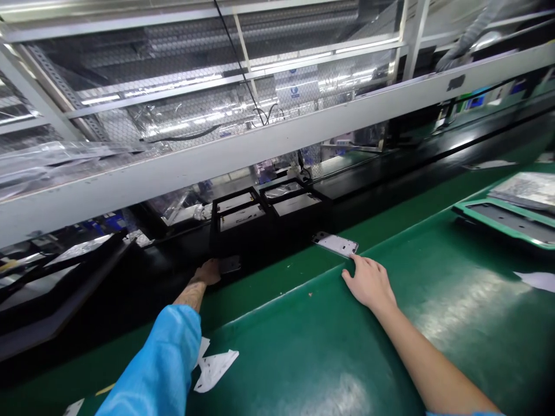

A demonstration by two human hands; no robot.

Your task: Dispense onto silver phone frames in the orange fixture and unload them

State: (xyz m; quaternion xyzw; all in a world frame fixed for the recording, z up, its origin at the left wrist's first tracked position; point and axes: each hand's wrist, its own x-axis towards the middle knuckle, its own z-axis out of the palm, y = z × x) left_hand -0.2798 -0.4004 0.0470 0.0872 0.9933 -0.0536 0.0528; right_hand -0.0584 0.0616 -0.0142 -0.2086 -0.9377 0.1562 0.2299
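My left hand (pixel 208 271), on an arm in a blue sleeve, reaches forward to the black conveyor and grips a small dark flat part (pixel 229 264) at its edge. My right hand (pixel 370 281) lies flat on the green mat (pixel 329 346), fingers stretched out, its fingertips touching the near edge of a white phone-shaped plate (pixel 336 244) that lies at the mat's far edge.
Black trays (pixel 260 208) with pale panels ride the dark conveyor behind. A green tray (pixel 503 222) with a dark panel sits at right. Torn white paper scraps (pixel 214 368) lie on the mat near my left sleeve. A grey rail and mesh screen (pixel 260 144) stand overhead.
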